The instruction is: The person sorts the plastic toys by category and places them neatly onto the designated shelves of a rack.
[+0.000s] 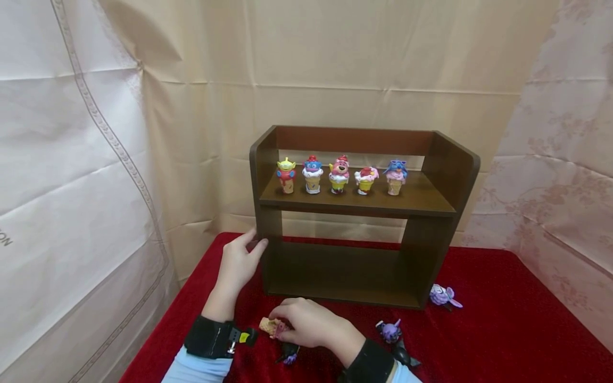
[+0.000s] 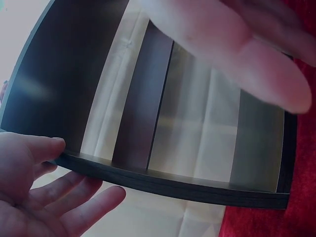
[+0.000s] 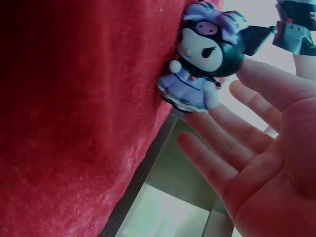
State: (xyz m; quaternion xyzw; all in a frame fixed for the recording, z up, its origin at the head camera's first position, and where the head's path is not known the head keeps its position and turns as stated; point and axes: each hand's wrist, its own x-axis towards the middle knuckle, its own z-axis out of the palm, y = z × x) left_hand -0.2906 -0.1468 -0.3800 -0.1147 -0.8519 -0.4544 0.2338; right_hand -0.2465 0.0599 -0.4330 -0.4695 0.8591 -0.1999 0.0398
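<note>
My left hand grips the dark wooden shelf by its left side panel. In the left wrist view its thumb lies over the panel edge, with the fingers on the outer side. Low in front of the shelf, my right hand holds a small ice-cream-cone figurine by its pink top, the tan cone pointing left. Just beneath that hand lies a black-and-purple character figurine; the right wrist view shows this figurine with a white face and lilac bow, overlapping the fingers and hiding their tips.
Several ice-cream-cone figurines stand in a row on the upper shelf board. On the red cloth, a purple figurine and a black one lie near my right forearm. Another purple figurine lies by the shelf's right foot.
</note>
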